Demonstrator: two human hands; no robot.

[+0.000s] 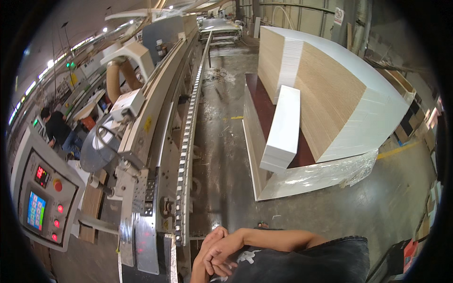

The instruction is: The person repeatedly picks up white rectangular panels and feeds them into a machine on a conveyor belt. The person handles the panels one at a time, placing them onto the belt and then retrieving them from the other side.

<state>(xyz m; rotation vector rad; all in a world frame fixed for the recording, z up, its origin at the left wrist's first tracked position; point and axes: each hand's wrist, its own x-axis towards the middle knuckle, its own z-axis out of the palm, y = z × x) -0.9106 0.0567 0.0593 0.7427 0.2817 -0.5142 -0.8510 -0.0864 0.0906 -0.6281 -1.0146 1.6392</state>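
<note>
My right hand (220, 251) comes in from the right, its forearm bent across the front of my dark shirt. It lies over my left hand (213, 236), its fingers hanging loosely apart with no object among them. My left hand points forward beneath it, and its fingers are largely hidden. Both hands rest near the right side of an edge-banding machine (141, 141). Closest to them is the machine's long toothed rail (186, 155), running away from me. No contact between hands and machine is visible.
On the right, tall stacked wood-grain and white panels (325, 89) rest on a plastic-wrapped base (325, 177). A narrow white stack (283, 127) leans at their near side. A control panel (45, 203) with lit red buttons stands left. Farther back, a person (59, 127) bends over.
</note>
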